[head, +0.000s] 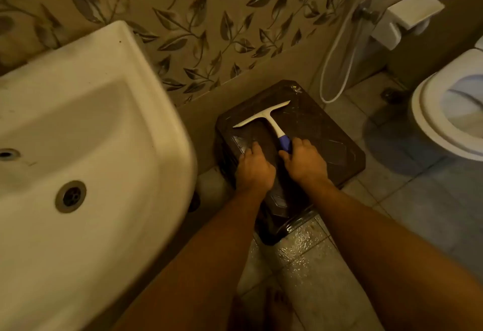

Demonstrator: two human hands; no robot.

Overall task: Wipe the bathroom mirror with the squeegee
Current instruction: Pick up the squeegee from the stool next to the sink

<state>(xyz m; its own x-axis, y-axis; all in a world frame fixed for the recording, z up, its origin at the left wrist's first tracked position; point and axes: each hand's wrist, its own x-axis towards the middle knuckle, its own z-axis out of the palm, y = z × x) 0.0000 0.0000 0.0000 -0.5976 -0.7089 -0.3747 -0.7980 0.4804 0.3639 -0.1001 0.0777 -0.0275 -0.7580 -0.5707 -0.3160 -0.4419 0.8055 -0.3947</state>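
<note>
- Head view: the squeegee (262,117) lies flat on a dark stool (326,132) at the centre of the frame. Its white blade points toward the leaf-patterned wall (209,17) and its blue handle end points toward the person.
- The right grip (304,163), a bare hand, is clamped on that blue end, with the thumb on the handle's left and the fingers curled on its right.
- The left grip (254,167) rests on the stool top just left of the handle. Its fingers are loosely bent and hold nothing.
- A white sink (146,111) fills the left of the frame.
- A toilet (428,121) sits at the right edge, and wet floor tiles (300,247) lie below the stool.
</note>
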